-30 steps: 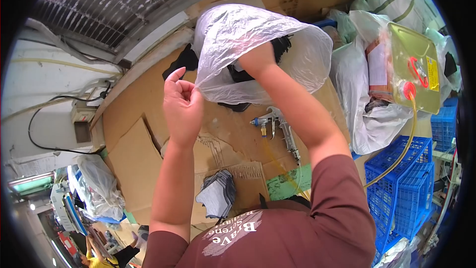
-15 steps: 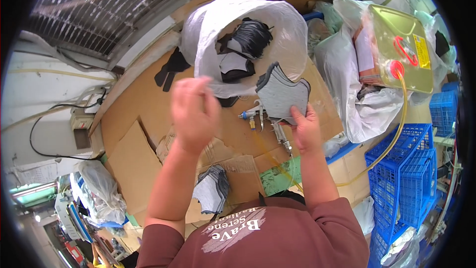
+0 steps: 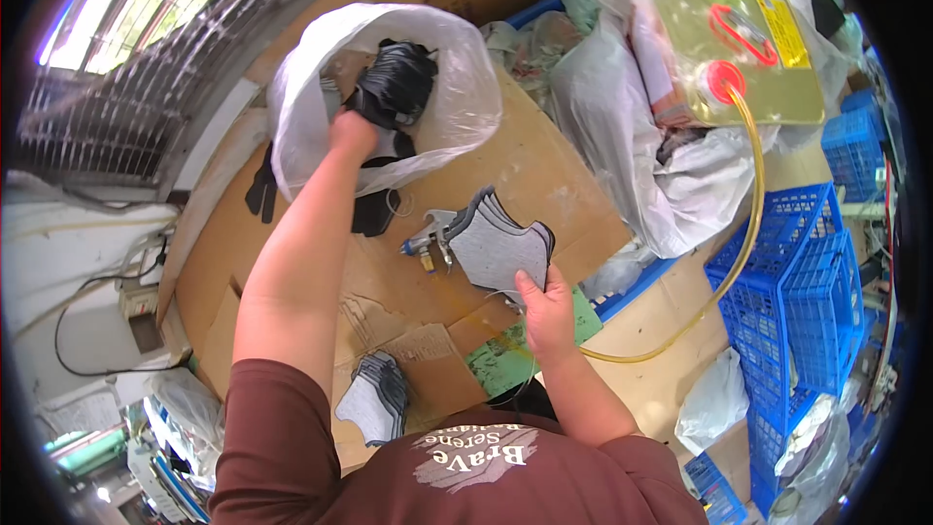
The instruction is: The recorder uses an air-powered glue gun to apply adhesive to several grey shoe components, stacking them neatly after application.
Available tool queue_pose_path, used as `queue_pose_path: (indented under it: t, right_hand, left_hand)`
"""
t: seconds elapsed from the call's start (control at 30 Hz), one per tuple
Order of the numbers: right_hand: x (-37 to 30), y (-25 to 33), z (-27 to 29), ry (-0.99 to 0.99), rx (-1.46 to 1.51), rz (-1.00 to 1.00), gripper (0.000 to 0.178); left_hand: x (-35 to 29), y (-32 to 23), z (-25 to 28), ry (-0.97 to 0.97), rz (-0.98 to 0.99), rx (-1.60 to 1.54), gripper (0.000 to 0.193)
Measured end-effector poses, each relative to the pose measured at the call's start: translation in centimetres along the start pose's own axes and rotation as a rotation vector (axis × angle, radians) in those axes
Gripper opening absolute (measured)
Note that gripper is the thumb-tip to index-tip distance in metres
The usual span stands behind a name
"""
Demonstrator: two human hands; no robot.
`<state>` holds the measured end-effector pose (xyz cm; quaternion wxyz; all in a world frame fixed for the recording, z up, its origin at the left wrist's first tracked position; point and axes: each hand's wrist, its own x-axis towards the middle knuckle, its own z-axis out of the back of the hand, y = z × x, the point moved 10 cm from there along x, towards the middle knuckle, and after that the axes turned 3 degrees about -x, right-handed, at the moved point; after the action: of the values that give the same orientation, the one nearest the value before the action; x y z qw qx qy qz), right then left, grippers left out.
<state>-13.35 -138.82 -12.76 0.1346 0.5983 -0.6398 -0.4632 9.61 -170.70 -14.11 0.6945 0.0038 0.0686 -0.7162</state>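
My right hand [image 3: 549,311] grips a fanned stack of grey, dark-edged cut pieces [image 3: 501,251] by its lower right edge, thumb on top. My left hand [image 3: 354,136] reaches into a translucent white plastic bag [image 3: 473,126], against the dark cut pieces [image 3: 398,83] bundled inside; its fingertips are hidden there. Partly under the held stack lies a spray gun [image 3: 421,247] with a blue fitting. Close to my body rests another fanned stack of grey pieces [image 3: 374,403].
Cardboard [image 3: 554,170] covers the worktop. At the back right stands a yellow-green metal can [image 3: 787,87] with a red cap, from which a yellow hose [image 3: 756,204] curves toward me. Blue plastic crates [image 3: 768,301] stand on the right. A metal grille [image 3: 107,117] is at the far left.
My left hand has gone forward from above the cardboard into the bag. My right hand still holds its stack, and the whole view has shifted and turned.
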Motion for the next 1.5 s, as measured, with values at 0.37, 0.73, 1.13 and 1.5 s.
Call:
queue_pose_path:
  t: [0.37,0.73,1.13,1.5]
  right_hand:
    - [1.0,0.8,2.1,-0.011,0.081,-0.158,0.018]
    - [-5.0,-2.3,-7.0,0.657,-0.305,-0.395,0.027]
    - [-14.3,-6.8,-11.8,0.859,-0.376,-0.491,0.033]
    - [-14.8,-3.2,-2.2,0.479,-0.71,-0.411,0.016]
  left_hand:
    - [-17.8,-4.6,14.2,-0.488,-0.149,-1.078,0.009]
    - [-30.4,-10.6,16.1,0.386,-0.721,-0.748,0.012]
    - [-36.4,-1.1,16.1,-0.054,-0.514,-0.652,0.025]
    - [-45.0,14.4,5.7,0.182,0.411,-1.602,0.019]
